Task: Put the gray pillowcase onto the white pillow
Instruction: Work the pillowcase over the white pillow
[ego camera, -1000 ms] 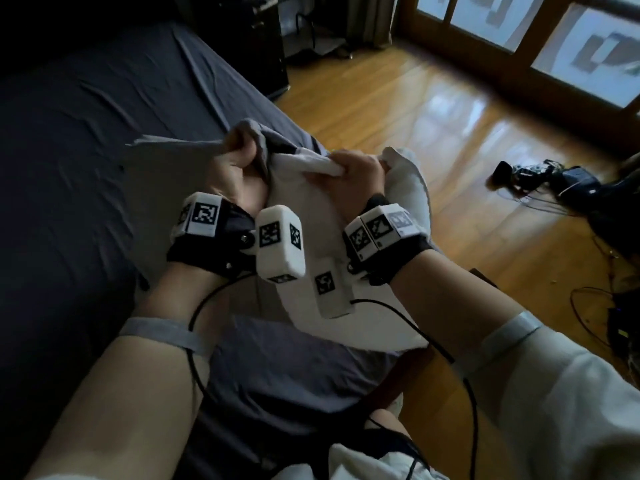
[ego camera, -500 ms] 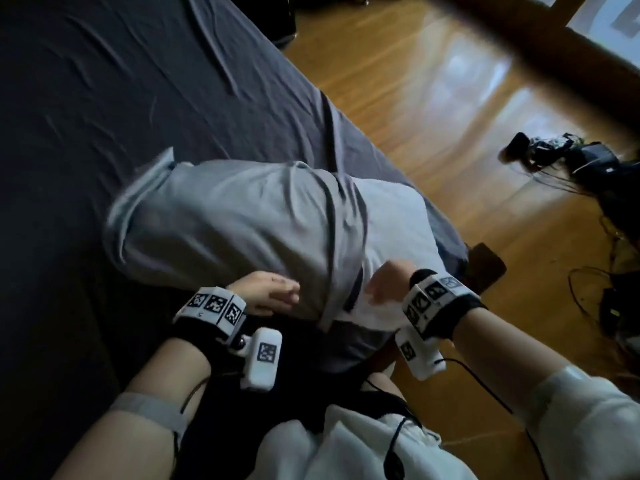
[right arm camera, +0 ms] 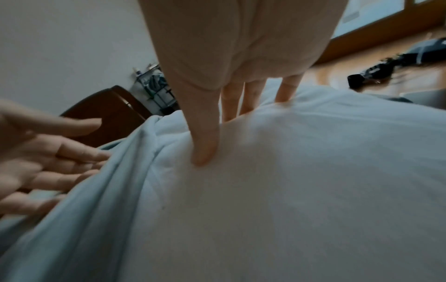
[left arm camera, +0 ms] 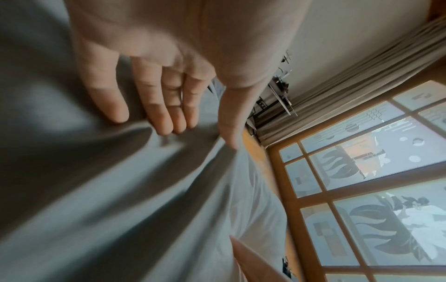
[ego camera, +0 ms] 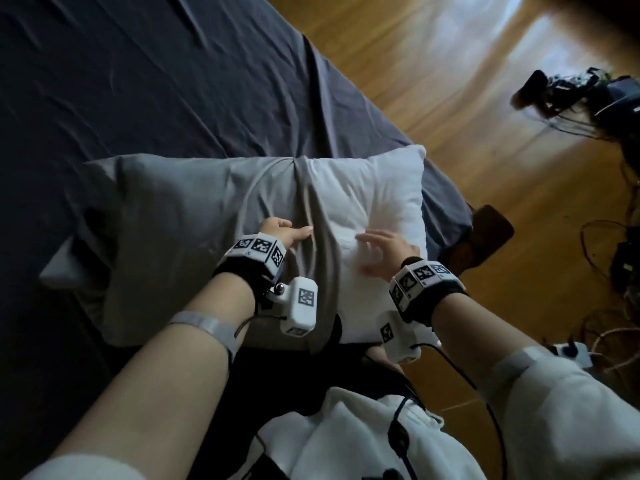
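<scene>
Since half a second ago pillow dropped flat on the bed (ego camera: 145, 81), both my hands let go and spread. Left hand (ego camera: 284, 233) fingers straight, pressing the gray pillowcase (ego camera: 194, 216) bunched hem; right hand (ego camera: 384, 245) flat on the white pillow (ego camera: 374, 188), pinning it. Uncovered end at 3 o'clock overhangs bed edge, so room to pull the hem that way.

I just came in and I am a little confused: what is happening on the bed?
A person is dressing a white pillow in a gray pillowcase on the bed. The case covers about the left half; its bunched edge crosses the middle. The left hand rests its fingers at that edge, and the right hand presses the bare pillow. Neither has a grip.
</scene>
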